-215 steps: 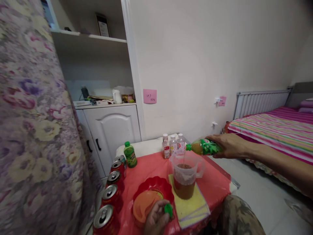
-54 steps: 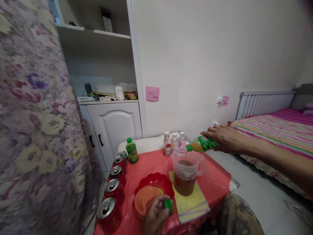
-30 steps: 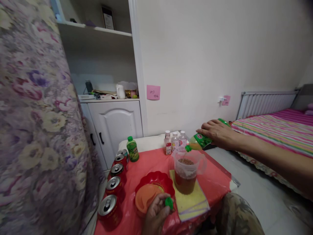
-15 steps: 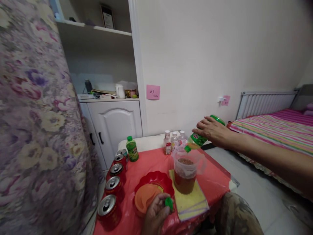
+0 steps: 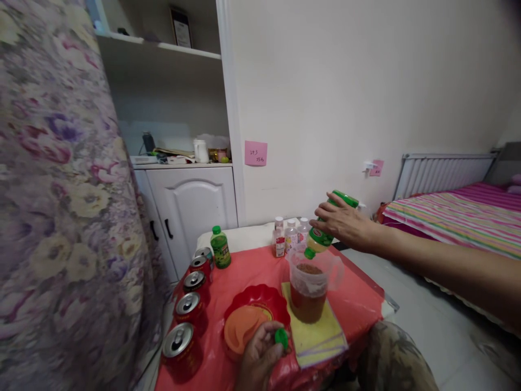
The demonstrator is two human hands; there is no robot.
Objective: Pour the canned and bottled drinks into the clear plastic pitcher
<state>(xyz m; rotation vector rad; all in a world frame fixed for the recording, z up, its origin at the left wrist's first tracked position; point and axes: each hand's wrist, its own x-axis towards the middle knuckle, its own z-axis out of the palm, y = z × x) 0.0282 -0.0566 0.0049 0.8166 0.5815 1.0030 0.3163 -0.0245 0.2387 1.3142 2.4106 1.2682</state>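
My right hand (image 5: 340, 221) is wrapped round a green-labelled drink bottle (image 5: 321, 237), tilted steeply with its mouth down over the rim of a clear plastic jug (image 5: 309, 285). Brown liquid with froth on top fills much of the jug, which stands on a folded yellow cloth (image 5: 319, 339). Between the fingertips of my left hand (image 5: 260, 353) is a green bottle cap (image 5: 281, 338). That hand is in front of a red scalloped bowl (image 5: 260, 293) and an orange lid-like disc (image 5: 244, 326) lying at it.
Several drink cans (image 5: 189, 307) line the left edge of the red-covered table (image 5: 252, 266). Behind them stands another green bottle (image 5: 220, 248). Small white-capped bottles (image 5: 290, 234) are grouped at the back. A bed (image 5: 459, 201) is at the right, a floral curtain (image 5: 69, 206) at the left.
My right hand has moved slightly left and tipped the bottle more steeply, its mouth shifting a little left and down over the jug. My left hand keeps its place with the cap.
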